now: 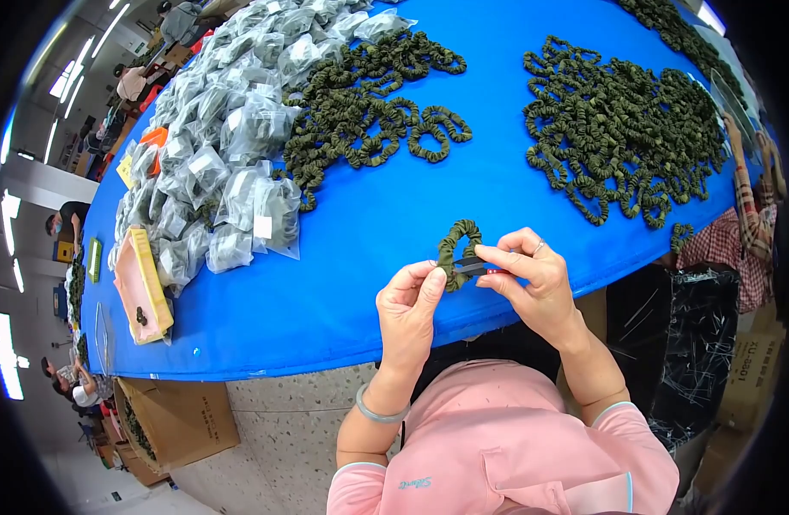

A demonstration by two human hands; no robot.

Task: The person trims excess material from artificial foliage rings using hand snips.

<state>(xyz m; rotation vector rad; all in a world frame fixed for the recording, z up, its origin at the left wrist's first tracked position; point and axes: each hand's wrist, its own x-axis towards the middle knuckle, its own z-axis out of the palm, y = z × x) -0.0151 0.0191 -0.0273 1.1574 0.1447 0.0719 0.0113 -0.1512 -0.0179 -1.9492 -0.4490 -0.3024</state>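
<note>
A dark green gathered fabric ring [461, 232] is held up over the front edge of the blue table. My left hand [409, 300] pinches its lower left side between thumb and fingertips. In my right hand [532, 279] is a small dark-bladed tool with red on its handle [470, 267], its blades against the ring's lower part. Whether the blades are touching a thread is too small to tell. Beyond my hands lies a heap of similar green rings [352, 120], and a larger heap [618, 129] lies to the right.
Clear bags with green contents [231, 129] pile up on the blue table [429, 202] at left, beside a yellow-rimmed pink tray [161, 292]. A co-worker's checked sleeve [712, 245] is at the right edge. A black-lined bin [699, 352] and cardboard boxes [188, 421] stand below.
</note>
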